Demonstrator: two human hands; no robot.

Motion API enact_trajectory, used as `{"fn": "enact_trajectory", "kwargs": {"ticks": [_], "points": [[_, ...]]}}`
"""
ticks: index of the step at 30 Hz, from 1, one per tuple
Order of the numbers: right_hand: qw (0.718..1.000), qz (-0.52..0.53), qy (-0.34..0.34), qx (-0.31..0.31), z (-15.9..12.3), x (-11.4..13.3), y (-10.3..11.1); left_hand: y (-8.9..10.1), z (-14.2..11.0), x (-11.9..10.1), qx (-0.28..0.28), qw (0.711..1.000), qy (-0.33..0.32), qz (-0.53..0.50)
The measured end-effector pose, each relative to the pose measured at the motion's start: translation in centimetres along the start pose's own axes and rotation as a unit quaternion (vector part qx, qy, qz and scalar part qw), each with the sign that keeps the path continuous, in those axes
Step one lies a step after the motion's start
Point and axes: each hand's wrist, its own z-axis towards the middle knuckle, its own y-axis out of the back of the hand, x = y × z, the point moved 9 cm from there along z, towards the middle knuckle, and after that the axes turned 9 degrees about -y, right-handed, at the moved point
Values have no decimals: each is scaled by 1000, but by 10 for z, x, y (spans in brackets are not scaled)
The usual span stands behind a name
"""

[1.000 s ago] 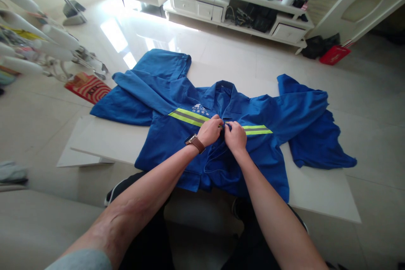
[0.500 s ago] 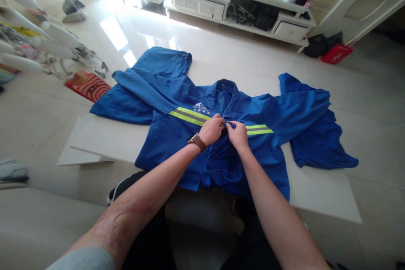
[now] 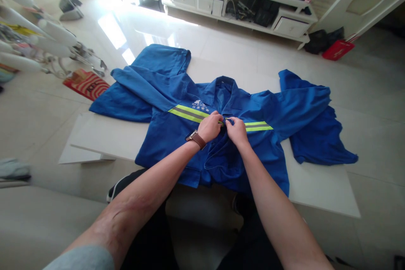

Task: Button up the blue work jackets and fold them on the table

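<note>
Two-handed grip: blue cloth jacket (image 3: 171, 139) w/ yellow-grey chest stripe (image 3: 190, 113) is pinched mid-front btwn L hand (image 3: 211, 126) & R hand (image 3: 237, 130), approx. equally near; it's laid L–R across white flat tabletop (image 3: 319, 185), collar (image 3: 235, 100) pointed away.

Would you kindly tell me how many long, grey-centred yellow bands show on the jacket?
2: one band beside the left hand, another band beside the right hand; more may be hidden.

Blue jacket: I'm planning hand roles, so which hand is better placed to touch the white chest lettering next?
Likely the left hand: it is nearer the white chest lettering, while the right hand sits farther across. Both pinch the blue jacket at its front.
</note>
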Motion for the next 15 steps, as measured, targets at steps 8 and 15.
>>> {"fn": "enact_trajectory", "kwargs": {"ticks": [8,15], "points": [[995,-37,85,38,-4,19,10,6,-2,-2,4,999,15,45],[996,19,72,57,1,16,7,6,2,-4,4,1000,-16,15]]}}
